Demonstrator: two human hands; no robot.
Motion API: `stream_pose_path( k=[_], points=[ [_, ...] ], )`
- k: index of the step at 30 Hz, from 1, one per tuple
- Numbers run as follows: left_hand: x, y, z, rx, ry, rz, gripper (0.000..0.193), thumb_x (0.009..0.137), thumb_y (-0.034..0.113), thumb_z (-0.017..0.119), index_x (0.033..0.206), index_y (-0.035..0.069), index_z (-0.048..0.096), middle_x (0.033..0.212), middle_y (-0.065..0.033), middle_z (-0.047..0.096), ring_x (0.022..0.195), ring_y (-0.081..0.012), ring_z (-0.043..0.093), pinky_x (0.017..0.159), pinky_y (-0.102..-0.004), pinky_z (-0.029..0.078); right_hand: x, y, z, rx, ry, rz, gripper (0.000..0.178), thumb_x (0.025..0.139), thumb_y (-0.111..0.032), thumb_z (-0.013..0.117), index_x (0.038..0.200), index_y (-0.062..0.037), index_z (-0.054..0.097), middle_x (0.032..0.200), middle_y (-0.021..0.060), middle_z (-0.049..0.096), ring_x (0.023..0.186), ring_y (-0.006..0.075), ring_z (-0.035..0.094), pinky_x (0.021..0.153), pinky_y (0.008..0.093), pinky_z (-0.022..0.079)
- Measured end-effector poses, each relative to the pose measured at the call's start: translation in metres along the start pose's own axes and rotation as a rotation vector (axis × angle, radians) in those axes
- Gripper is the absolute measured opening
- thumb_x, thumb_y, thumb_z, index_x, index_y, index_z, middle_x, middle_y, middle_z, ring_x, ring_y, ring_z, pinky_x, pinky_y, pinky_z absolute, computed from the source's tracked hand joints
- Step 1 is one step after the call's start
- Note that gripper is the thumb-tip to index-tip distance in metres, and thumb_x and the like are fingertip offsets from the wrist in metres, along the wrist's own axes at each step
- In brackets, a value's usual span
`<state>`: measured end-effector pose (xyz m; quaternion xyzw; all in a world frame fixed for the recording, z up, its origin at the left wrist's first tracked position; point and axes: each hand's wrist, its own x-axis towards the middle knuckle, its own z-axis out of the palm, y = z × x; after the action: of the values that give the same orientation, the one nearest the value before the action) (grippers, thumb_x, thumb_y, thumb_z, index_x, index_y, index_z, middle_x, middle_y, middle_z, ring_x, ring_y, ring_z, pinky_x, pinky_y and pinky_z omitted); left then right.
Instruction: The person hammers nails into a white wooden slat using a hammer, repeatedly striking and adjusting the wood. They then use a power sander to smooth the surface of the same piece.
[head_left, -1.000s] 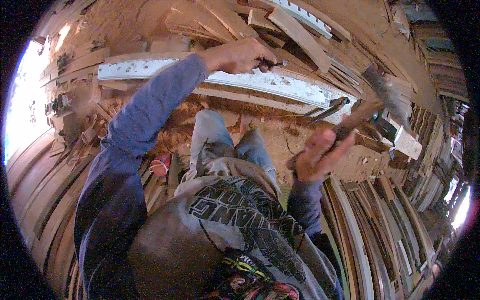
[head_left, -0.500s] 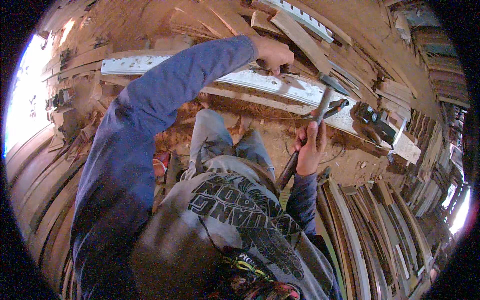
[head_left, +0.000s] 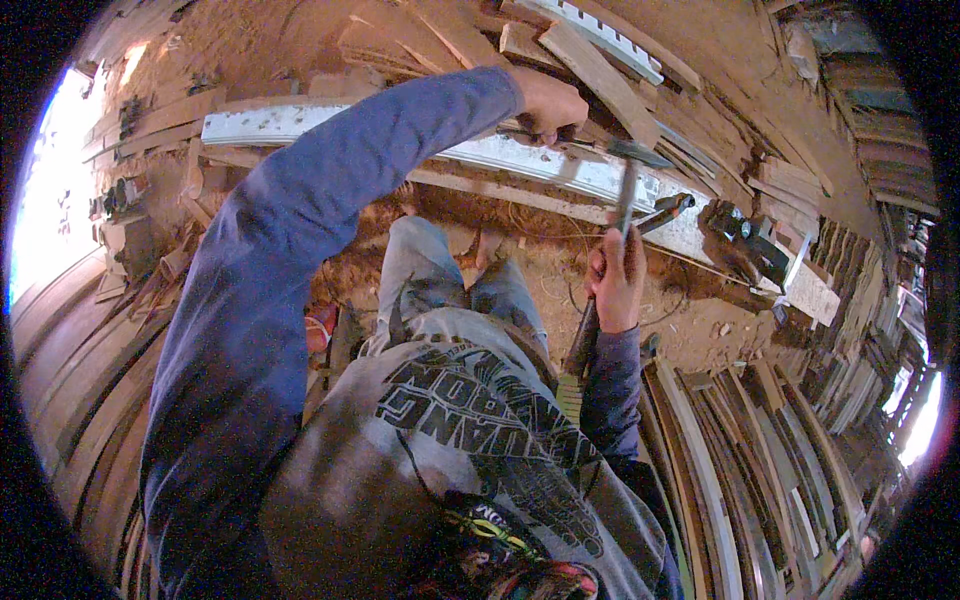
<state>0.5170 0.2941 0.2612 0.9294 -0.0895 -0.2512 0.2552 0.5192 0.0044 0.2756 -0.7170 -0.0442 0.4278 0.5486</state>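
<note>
My right hand is wrapped round the handle of a hammer, its metal head over the long white board. My left hand is closed above the same board. From its fingers a thin dark metal rod points right, with the hammer head close by its free end; I cannot tell if they touch. The rod's other end is hidden by my left hand. Just right of the hammer, a dark hand tool lies on the board.
Toward the board's right end sits a dark tool or clamp. Loose planks lie beyond the board. Long wood strips are stacked at the lower right, and more at the left. A thin cable crosses the dirt ground.
The hammer head has swung left and slightly away from me, toward the rod in my left hand. My right hand moved a little with it; the left hand stays nearly in place.
</note>
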Motion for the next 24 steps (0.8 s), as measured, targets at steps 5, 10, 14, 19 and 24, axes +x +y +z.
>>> stream_pose_path(
  k=[5,10,14,19,24],
  points=[
    [0.004,-0.005,0.006,0.015,0.022,0.024,0.021,0.069,0.008,0.071,0.089,0.002,0.068,0.074,-0.0195,0.068,0.069,-0.0348,0.068,0.06,-0.048,0.052,0.002,0.005,-0.001,0.169,0.063,-0.143,0.04,0.098,-0.033,0.055,0.129,-0.0106,0.044,0.07,-0.003,0.047,0.052,0.0052,0.042,0.039,0.0206,0.034],
    [0.006,-0.005,0.007,0.049,0.064,0.053,0.025,0.066,0.008,0.071,0.089,0.0,0.067,0.077,-0.0209,0.068,0.073,-0.0374,0.067,0.065,-0.0497,0.052,0.004,0.014,0.001,0.284,0.028,-0.12,0.05,0.098,-0.034,0.055,0.138,-0.0107,0.038,0.076,-0.0014,0.049,0.057,0.0057,0.045,0.039,0.0213,0.034],
    [0.011,-0.004,0.006,0.061,-0.001,-0.004,0.026,0.064,0.01,0.072,0.087,0.0,0.067,0.078,-0.0209,0.068,0.074,-0.0382,0.067,0.067,-0.0495,0.052,0.004,0.017,0.003,0.14,-0.003,-0.041,0.04,0.099,-0.035,0.053,0.131,-0.0123,0.045,0.07,-0.0037,0.044,0.051,0.0046,0.039,0.038,0.0216,0.031],
    [0.018,-0.008,0.01,0.078,0.012,0.029,0.029,0.063,0.012,0.076,0.087,0.0,0.067,0.078,-0.0199,0.068,0.073,-0.037,0.068,0.066,-0.0492,0.052,0.004,0.016,0.004,0.11,-0.088,-0.087,0.032,0.099,-0.035,0.054,0.122,-0.0128,0.051,0.066,-0.0046,0.041,0.045,0.0048,0.037,0.037,0.0218,0.029],
    [0.022,-0.007,0.01,0.035,-0.062,-0.04,0.03,0.062,0.013,0.077,0.088,0.0,0.067,0.077,-0.0189,0.068,0.073,-0.0355,0.068,0.064,-0.0486,0.053,0.007,0.016,0.005,0.179,0.0,-0.093,0.037,0.099,-0.035,0.053,0.129,-0.0125,0.049,0.069,-0.0033,0.042,0.046,0.0047,0.033,0.039,0.0218,0.031]
  ],
)
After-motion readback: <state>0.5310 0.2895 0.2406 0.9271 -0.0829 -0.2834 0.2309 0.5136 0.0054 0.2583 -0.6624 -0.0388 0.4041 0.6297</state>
